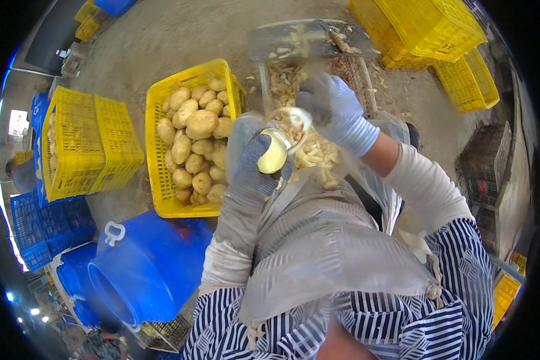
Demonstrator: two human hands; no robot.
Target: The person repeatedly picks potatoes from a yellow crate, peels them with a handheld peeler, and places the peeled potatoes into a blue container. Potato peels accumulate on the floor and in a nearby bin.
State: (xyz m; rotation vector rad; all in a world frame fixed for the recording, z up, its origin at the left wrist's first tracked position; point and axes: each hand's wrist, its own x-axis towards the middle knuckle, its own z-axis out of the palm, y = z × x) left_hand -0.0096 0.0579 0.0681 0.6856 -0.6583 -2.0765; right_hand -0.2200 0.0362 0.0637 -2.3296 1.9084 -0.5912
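Note:
My left hand (247,175), in a grey-blue knitted glove, grips a peeled pale-yellow potato (273,152) above my lap. Just beyond it my right hand (337,108), gloved alike, is closed on a peeler (300,120). Motion blurs the peeler's curved, light-coloured frame, which reaches to the potato's upper right side; its handle is hidden in the fist. Below both hands, potato peelings (317,150) lie heaped between my knees. Close to my left hand stands a yellow plastic crate (152,166) with many unpeeled potatoes (202,123).
Ahead, a peel-filled crate (370,85) has a dark board (263,45) across its far end, bearing a knife (337,39). Yellow crates are stacked at left (74,148) and upper right (450,31). A blue plastic barrel (157,265) lies at lower left. A person (101,346) shows at the bottom left.

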